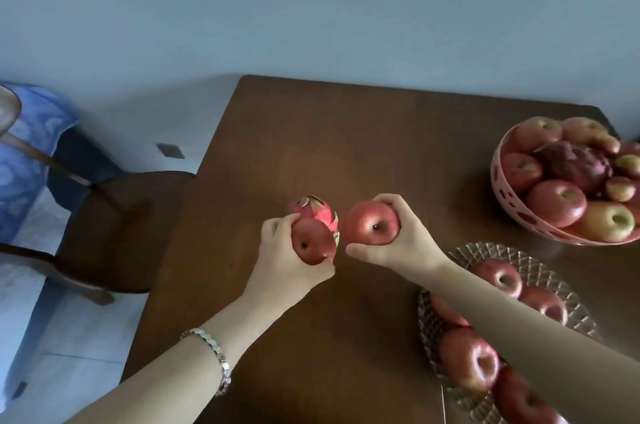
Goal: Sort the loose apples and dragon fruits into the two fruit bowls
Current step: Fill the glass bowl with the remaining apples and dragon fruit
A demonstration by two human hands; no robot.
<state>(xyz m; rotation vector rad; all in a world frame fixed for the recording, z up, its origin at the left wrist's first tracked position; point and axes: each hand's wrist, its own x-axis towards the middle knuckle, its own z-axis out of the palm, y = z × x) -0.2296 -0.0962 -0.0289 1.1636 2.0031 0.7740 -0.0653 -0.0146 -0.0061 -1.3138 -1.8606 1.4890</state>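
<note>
My left hand (284,259) grips a red apple (312,241) over the middle of the brown table (346,146). Just behind it lies a pink dragon fruit (317,209), partly hidden by that apple. My right hand (398,243) holds a second, larger red apple (370,223) close beside the first. A clear glass bowl (540,266) at the near right holds several apples; my right forearm crosses over it. A pink perforated bowl (500,188) at the far right holds several apples and a dark dragon fruit (575,162).
A dark wooden chair (114,223) stands at the table's left side. A second chair with a blue cloth (31,153) is further left. The table's left edge and far edge are in view, with a pale wall behind.
</note>
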